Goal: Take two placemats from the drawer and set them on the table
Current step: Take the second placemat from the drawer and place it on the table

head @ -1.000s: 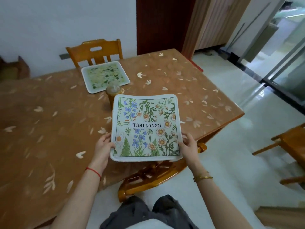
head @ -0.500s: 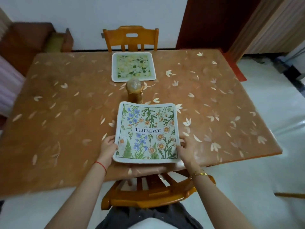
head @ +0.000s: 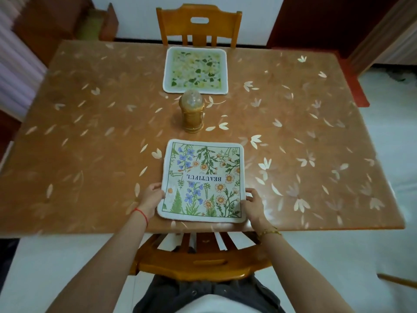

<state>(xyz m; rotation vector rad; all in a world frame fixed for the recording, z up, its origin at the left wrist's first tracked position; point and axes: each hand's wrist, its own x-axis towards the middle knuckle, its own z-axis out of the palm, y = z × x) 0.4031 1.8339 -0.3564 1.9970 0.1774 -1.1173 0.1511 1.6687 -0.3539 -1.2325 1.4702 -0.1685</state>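
A square placemat [head: 204, 181] printed with blue and orange flowers and the word BEAUTIFUL lies flat near the table's front edge. My left hand [head: 151, 197] grips its left edge and my right hand [head: 253, 204] grips its right edge, both near the front corners. A second placemat [head: 195, 70], green and yellow with a white border, lies flat at the far side of the brown table [head: 90, 136], in front of the far chair.
A small golden lantern-shaped ornament [head: 192, 114] stands upright between the two placemats. One wooden chair [head: 198, 26] stands at the far side, another chair [head: 198, 260] is tucked under the front edge below my arms. A sofa sits at the far left.
The flowered placemat has come down from a tilted hold above the table's corner to lying flat at the middle of the front edge. My view has swung to face the table squarely.
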